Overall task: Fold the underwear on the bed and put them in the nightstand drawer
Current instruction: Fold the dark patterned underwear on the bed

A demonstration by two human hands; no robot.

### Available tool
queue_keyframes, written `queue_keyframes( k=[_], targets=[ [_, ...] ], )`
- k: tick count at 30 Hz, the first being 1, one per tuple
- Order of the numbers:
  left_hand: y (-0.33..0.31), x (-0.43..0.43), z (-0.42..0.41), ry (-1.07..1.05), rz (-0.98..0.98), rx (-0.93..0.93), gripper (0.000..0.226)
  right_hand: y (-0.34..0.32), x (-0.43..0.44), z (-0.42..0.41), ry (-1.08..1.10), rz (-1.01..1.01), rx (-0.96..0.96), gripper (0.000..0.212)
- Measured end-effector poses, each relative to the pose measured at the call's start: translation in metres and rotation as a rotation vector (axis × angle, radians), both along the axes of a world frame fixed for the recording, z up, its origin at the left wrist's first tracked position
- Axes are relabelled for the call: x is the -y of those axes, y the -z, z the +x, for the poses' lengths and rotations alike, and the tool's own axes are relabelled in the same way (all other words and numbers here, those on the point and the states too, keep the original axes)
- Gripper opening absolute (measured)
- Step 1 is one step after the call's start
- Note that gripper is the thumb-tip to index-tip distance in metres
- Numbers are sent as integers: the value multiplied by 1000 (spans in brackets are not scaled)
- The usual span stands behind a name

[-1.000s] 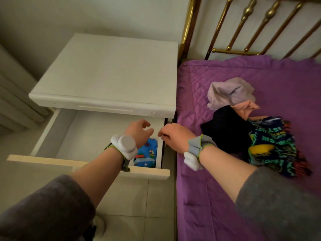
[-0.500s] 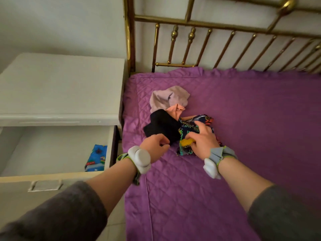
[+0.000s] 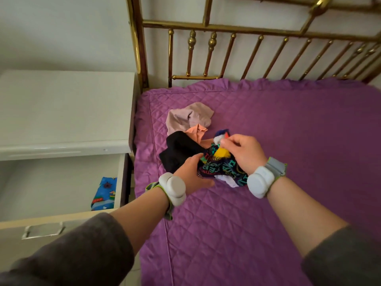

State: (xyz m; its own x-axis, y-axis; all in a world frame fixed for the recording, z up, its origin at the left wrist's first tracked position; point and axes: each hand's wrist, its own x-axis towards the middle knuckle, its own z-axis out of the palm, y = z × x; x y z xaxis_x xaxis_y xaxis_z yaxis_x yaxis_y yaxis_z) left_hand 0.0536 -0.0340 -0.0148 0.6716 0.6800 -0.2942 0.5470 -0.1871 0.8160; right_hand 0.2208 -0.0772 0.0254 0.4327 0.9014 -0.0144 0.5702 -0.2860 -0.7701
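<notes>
Both hands gripped the patterned underwear (image 3: 221, 168) near the bed's (image 3: 288, 162) left edge: the left hand (image 3: 192, 174) clutched its lower side, the right hand (image 3: 244, 153) pinched its top. Folded blue underwear (image 3: 105, 193) lay in the open drawer's (image 3: 61, 221) front right corner.

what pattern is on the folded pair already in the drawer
Bright blue with small boats and a star-like print, red at the lower edge: the folded pair in the drawer, head view.

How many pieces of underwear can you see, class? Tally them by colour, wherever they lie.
Pale pink: 1
Peach: 1
Black: 1
Dark with bright lettering, held in both hands: 1
Blue patterned, folded in the drawer: 1
Total: 5
</notes>
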Motion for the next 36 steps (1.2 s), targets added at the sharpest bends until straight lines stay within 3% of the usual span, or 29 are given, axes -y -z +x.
queue_keyframes(
  k=[3, 6, 8, 11, 15, 18, 22, 24, 30, 36],
  targets=[
    [-16, 7, 12, -18, 51, 99, 69, -29, 3, -4, 28, 134, -303, 18],
    [-26, 5, 19, -78, 63, 119, 30, -50, 2, 0, 56, 270, -507, 17],
    [-35, 4, 22, -176, -13, 170, 18, -58, 6, 7, 35, 322, -593, 15],
    [-54, 4, 27, -303, -260, 265, 20, -57, 19, 15, -6, 216, -425, 20],
    [-73, 8, 29, -335, -393, 334, 20, -37, 49, 14, -141, -45, -288, 57],
    [-86, 10, 24, -208, -230, 243, 20, -25, 64, 7, -270, -34, -168, 78],
    [-101, 12, 22, 114, 19, -2, 30, -30, 62, 0, -256, 129, -43, 71],
    [-107, 14, 24, 122, 189, -88, 30, -36, 60, -1, -248, 179, 76, 62],
    [-112, 17, 28, -88, 416, 19, 17, -51, 54, -4, -169, 293, 300, 40],
    [-130, 22, 33, -108, 665, 169, 35, -69, 46, -10, -118, 271, 257, 28]
  ],
)
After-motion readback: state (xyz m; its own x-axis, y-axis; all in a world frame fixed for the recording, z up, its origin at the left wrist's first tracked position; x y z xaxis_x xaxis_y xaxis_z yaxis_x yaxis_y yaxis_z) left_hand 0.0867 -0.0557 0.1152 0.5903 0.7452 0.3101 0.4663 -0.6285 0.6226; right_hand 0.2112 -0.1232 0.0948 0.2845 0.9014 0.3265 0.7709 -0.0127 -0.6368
